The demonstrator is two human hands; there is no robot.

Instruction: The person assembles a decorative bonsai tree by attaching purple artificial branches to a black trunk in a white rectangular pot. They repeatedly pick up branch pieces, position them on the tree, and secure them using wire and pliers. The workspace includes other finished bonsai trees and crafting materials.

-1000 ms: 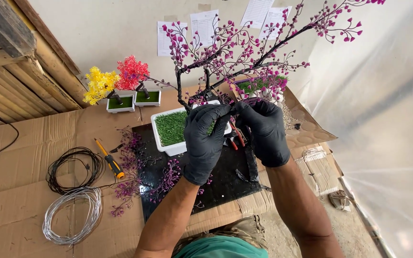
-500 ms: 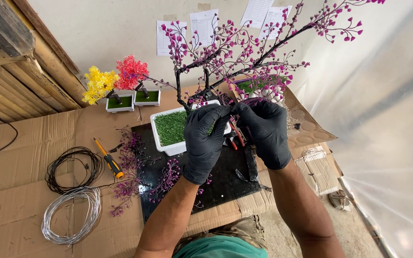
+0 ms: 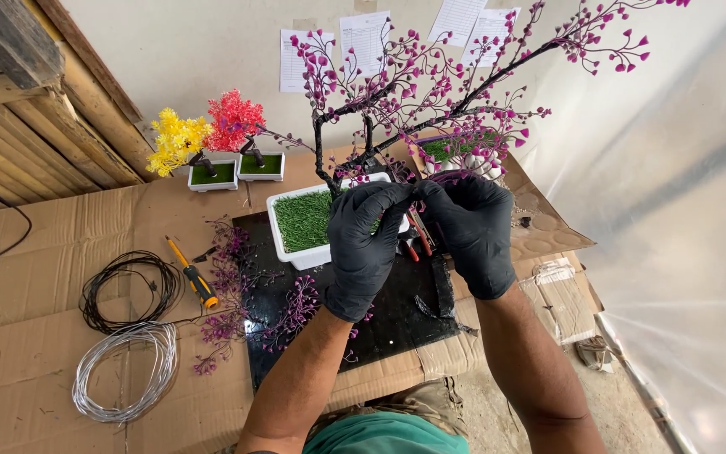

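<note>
Left hand (image 3: 367, 244), gloved, is pinching a purple tree (image 3: 430, 92) branch above the white pot (image 3: 308, 227), which is sitting mid-table on a black mat (image 3: 388, 324); the right hand (image 3: 468, 231) is gripping the same branch, near the table's right edge (image 3: 577, 252).

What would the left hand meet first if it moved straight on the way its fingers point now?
The left hand points up and right, toward the right hand. It would probably meet those gloved fingertips first, then the purple branches; depth is unclear.
</note>
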